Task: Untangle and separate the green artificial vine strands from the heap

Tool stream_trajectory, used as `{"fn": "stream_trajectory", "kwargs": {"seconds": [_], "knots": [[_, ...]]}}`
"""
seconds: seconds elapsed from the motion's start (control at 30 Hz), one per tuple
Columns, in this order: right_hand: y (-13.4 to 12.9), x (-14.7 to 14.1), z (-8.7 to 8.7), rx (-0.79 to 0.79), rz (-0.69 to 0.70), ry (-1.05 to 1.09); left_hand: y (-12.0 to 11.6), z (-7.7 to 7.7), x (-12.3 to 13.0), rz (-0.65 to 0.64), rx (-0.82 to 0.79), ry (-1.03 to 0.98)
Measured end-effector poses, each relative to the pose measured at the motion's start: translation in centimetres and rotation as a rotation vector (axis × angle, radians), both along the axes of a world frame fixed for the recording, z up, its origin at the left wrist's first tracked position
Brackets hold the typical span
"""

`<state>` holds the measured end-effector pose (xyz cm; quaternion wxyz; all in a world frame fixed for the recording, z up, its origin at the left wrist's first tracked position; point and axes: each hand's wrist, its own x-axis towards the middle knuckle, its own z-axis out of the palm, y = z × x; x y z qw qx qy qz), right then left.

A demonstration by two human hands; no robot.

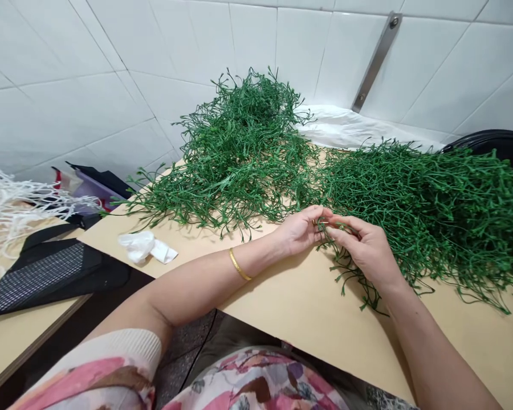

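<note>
Green strand [321, 226] sits between our two hands above the table [282, 293], its thin body pinched in the fingertips of both the left hand [301, 230] and the right hand [367, 250], which nearly meet. Its long axis is mostly hidden by our fingers, so we cannot tell exactly how it runs. Loose stems [346, 267] trail beneath our right hand, slanting toward us and to the right; whether they join the held piece, we cannot tell. Our right hand is nearer the right-hand heap [431, 210], while the other heap [235, 154] lies beyond our left hand.
</note>
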<state>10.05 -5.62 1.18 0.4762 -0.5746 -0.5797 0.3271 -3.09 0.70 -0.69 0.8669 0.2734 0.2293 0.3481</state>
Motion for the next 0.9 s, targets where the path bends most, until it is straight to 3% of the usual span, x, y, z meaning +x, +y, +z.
{"fn": "stream_trajectory", "kwargs": {"seconds": [0.23, 0.43, 0.57, 0.9], "knots": [[0.2, -0.4, -1.0, -0.042, 0.106, -0.134, -0.3, -0.8, 0.4, -0.02, 0.025, -0.006], [0.1, -0.2, -0.7, 0.006, 0.014, -0.246, -0.3, -0.4, 0.1, -0.091, 0.004, -0.004], [0.0, -0.4, -0.6, 0.067, -0.029, -0.407, -0.5, -0.1, 0.2, -0.047, -0.03, 0.02], [-0.2, -1.2, -0.7, 0.047, -0.004, -0.631, -1.1, 0.8, 0.3, 0.058, -0.074, -0.029]]}}
